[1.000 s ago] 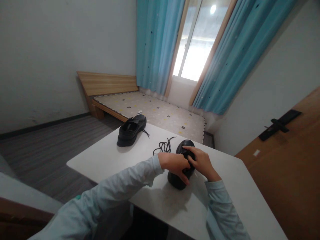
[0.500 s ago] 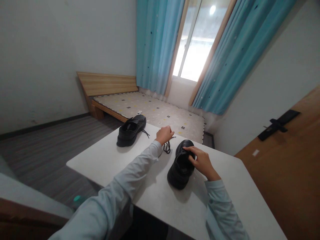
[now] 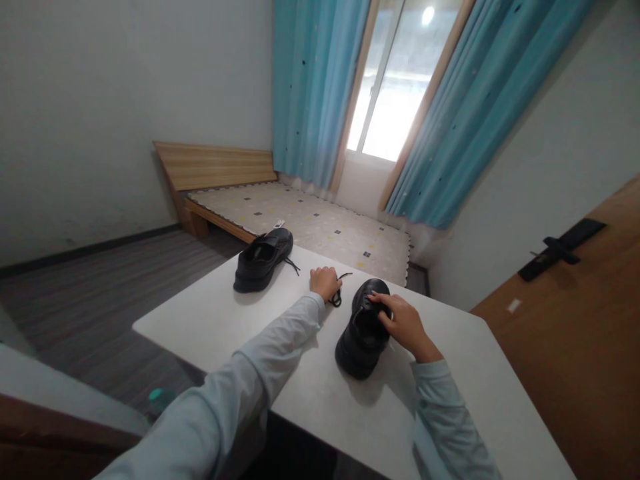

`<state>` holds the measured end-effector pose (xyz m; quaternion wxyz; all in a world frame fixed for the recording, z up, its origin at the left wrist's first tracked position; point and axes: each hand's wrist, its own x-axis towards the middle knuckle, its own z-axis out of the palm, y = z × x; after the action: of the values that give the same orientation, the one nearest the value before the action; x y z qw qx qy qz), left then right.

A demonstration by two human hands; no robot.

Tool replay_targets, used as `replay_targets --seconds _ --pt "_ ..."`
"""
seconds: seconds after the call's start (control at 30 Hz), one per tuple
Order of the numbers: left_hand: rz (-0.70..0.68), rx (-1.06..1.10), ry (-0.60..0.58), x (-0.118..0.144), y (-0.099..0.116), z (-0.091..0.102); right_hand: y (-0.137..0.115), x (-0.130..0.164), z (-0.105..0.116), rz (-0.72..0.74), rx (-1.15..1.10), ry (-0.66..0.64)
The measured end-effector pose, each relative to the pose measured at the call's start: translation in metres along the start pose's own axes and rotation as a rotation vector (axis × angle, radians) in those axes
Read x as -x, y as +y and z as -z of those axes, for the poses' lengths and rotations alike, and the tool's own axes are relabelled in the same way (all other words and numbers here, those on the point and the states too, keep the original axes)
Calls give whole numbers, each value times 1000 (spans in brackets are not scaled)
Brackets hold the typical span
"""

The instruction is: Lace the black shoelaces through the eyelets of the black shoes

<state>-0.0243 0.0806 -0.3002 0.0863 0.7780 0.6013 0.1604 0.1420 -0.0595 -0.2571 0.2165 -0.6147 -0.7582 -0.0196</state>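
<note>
A black shoe [image 3: 361, 337] lies on the white table [image 3: 210, 317], toe pointing away from me. My right hand [image 3: 404, 323] rests on its upper and grips it near the tongue. A loose black shoelace [image 3: 339, 291] lies just left of that shoe. My left hand [image 3: 325, 281] is closed over the lace on the tabletop. A second black shoe [image 3: 263, 259] sits at the table's far left edge, with a lace end trailing from it.
Beyond the table is a low wooden bed [image 3: 300, 220] with a patterned mattress, under a window with blue curtains [image 3: 310, 87]. A brown door [image 3: 575, 320] with a black handle stands at the right. Grey flooring lies to the left.
My left hand left the near shoe, reached out to the loose lace, and has now come down closed on it. My right hand stayed on the shoe.
</note>
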Motion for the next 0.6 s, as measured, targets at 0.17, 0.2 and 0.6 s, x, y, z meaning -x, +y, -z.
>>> replay_targets --seconds 0.17,0.2,0.6 --pt "15 92 1 0 5 14 2 -1 -1 4 -24 -23" --pt "13 154 -6 -1 6 19 1 -1 -1 8 -24 -31" --pt "-410 301 -120 21 25 56 -3 -1 3 21 21 -62"
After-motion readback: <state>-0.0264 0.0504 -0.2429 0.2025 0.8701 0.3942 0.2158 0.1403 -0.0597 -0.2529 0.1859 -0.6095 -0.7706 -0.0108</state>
